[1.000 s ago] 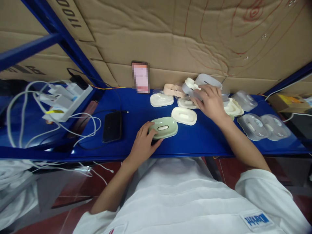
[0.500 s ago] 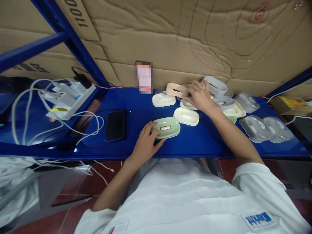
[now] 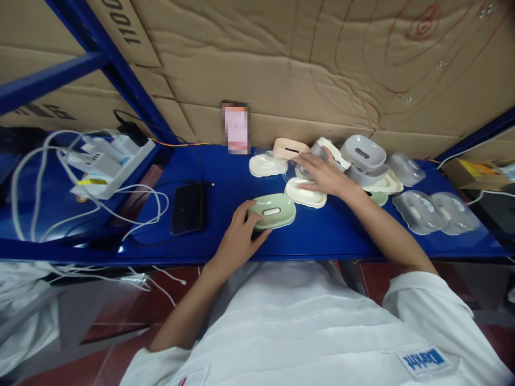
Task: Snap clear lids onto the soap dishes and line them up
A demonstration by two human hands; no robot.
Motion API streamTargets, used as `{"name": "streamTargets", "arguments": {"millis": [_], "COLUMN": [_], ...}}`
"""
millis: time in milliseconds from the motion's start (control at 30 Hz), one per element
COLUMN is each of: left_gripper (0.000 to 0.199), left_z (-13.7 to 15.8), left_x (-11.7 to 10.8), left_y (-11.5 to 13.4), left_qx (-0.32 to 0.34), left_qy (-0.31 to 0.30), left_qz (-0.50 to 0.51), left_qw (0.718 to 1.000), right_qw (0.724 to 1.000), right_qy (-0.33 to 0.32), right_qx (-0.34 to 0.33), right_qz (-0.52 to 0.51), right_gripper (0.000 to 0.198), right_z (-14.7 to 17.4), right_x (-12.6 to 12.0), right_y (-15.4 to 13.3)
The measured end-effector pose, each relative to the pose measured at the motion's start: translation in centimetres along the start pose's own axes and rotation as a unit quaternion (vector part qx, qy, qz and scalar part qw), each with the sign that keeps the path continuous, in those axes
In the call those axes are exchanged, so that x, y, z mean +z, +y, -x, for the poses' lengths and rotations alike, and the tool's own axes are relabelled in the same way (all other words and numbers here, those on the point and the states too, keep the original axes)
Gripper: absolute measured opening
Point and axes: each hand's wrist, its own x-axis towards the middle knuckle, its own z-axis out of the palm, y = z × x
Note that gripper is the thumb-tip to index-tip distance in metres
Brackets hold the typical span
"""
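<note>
My left hand (image 3: 238, 235) grips the near left edge of a pale green oval soap dish (image 3: 273, 210) lying on the blue shelf (image 3: 225, 177). My right hand (image 3: 322, 174) lies flat, fingers spread, over a cream oval dish (image 3: 302, 194) just behind the green one, fingertips reaching another cream dish partly hidden under it. Behind them sit a cream dish (image 3: 266, 165), a peach dish (image 3: 288, 148) and a stack of grey dishes (image 3: 362, 154) leaning on the cardboard wall.
Two clear plastic lids (image 3: 436, 211) lie at the right, another clear lid (image 3: 406, 168) behind them. A black phone (image 3: 187, 207) lies left of the green dish. A white power strip with cables (image 3: 105, 161) sits at far left. Cardboard backs the shelf.
My right hand let go of the grey dish it held at the back and came down and left onto the cream dishes. The left hand stayed on the green dish.
</note>
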Motion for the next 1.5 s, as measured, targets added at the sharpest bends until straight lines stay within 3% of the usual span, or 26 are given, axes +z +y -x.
{"name": "streamTargets", "arguments": {"millis": [100, 200, 367, 467, 633, 833, 1000, 1167, 1333, 1500], "left_gripper": [0.025, 0.050, 0.097, 0.110, 0.109, 0.107, 0.095, 0.084, 0.087, 0.084], "left_z": [0.1, 0.2, 0.3, 0.2, 0.2, 0.2, 0.2, 0.1, 0.1, 0.2], "left_x": [0.0, 0.2, 0.7, 0.7, 0.3, 0.2, 0.0, -0.5, -0.6, -0.9], "left_y": [-0.1, -0.6, -1.6, -1.8, -1.8, -1.6, -1.4, -1.0, -0.8, -0.7], "left_qx": [-0.033, -0.060, -0.082, -0.091, -0.109, -0.107, -0.079, -0.063, -0.066, -0.062], "left_qy": [-0.009, 0.004, 0.020, 0.014, 0.002, -0.027, -0.035, -0.048, -0.056, -0.073], "left_qz": [0.022, 0.069, 0.140, 0.171, 0.177, 0.157, 0.135, 0.129, 0.136, 0.159], "left_qw": [0.999, 0.996, 0.987, 0.981, 0.978, 0.981, 0.987, 0.988, 0.987, 0.983], "right_qw": [1.000, 0.994, 0.977, 0.977, 0.980, 0.983, 0.986, 0.985, 0.978, 0.983], "right_qy": [0.009, 0.038, 0.032, 0.011, 0.004, 0.003, 0.024, 0.004, -0.025, 0.035], "right_qx": [-0.011, -0.028, -0.105, -0.137, -0.159, -0.166, -0.152, -0.144, -0.142, -0.085], "right_qz": [-0.027, -0.102, -0.182, -0.162, -0.117, -0.080, -0.069, -0.095, -0.154, -0.162], "right_gripper": [0.067, 0.066, 0.064, 0.061, 0.070, 0.066, 0.071, 0.074, 0.075, 0.077], "right_z": [0.2, 0.4, 0.8, 1.2, 1.6, 2.0, 3.2, 3.6, 4.8, 8.9], "right_x": [0.1, 0.0, 0.2, 0.5, 0.9, 1.1, 1.7, 1.6, 0.2, -3.9], "right_y": [0.0, -1.4, -7.0, -10.0, -11.1, -11.2, -12.2, -12.0, -10.6, -9.2]}}
